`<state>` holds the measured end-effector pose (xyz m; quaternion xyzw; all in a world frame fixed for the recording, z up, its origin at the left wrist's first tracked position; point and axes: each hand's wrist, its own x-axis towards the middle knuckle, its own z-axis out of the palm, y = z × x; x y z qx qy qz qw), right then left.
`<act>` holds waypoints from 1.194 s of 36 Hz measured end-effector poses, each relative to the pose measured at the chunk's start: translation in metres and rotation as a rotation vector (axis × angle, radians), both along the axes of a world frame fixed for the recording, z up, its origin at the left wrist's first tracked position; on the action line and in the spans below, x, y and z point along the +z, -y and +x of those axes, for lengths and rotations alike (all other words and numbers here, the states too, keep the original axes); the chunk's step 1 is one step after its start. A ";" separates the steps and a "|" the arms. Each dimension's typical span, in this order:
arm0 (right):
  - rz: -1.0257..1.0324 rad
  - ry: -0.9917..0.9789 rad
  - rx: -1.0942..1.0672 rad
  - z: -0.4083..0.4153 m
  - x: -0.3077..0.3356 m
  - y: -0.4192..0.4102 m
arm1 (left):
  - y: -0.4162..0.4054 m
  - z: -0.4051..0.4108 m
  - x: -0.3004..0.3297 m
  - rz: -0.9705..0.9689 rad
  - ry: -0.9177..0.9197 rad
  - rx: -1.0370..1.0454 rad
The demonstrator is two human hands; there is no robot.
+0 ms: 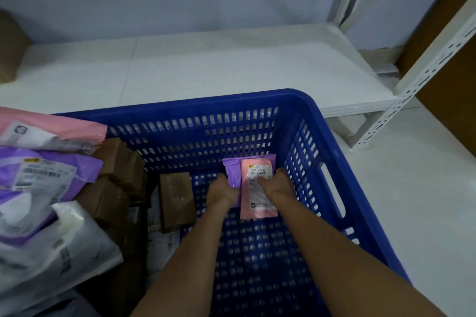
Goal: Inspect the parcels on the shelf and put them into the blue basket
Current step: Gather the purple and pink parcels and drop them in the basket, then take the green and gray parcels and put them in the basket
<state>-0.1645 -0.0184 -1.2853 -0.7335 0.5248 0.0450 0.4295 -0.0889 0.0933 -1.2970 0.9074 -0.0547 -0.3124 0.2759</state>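
Both of my arms reach down into the blue basket [306, 110]. Between my hands is a small purple parcel [233, 166] with a pink and white label, low near the basket's far wall. My left hand [222, 192] grips its left edge, and my right hand [279, 185] grips its right edge, fingers curled over the label. Inside the basket on the left lie a brown cardboard box [176, 199] and more brown boxes [121, 162]. The white shelf [206, 67] behind the basket is bare in its middle.
Soft parcels are stacked at the left: a pink one [51, 128], purple ones [46, 175] and a white bag [67, 247]. A brown box [10, 46] stands at the shelf's far left. A white perforated shelf post [412, 90] rises at the right over a pale floor.
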 end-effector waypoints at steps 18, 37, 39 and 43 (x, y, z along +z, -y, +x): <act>-0.445 -0.069 0.446 -0.008 0.212 -0.013 | -0.023 0.002 0.246 0.266 0.584 -0.334; -0.672 -0.036 0.621 0.002 0.456 0.012 | -0.007 0.005 0.496 0.360 0.749 -0.517; -0.669 -0.008 0.615 0.014 0.494 0.021 | 0.001 0.011 0.528 0.432 0.651 -0.564; -0.708 -0.043 0.663 0.028 0.563 0.019 | 0.011 0.016 0.588 0.462 0.565 -0.594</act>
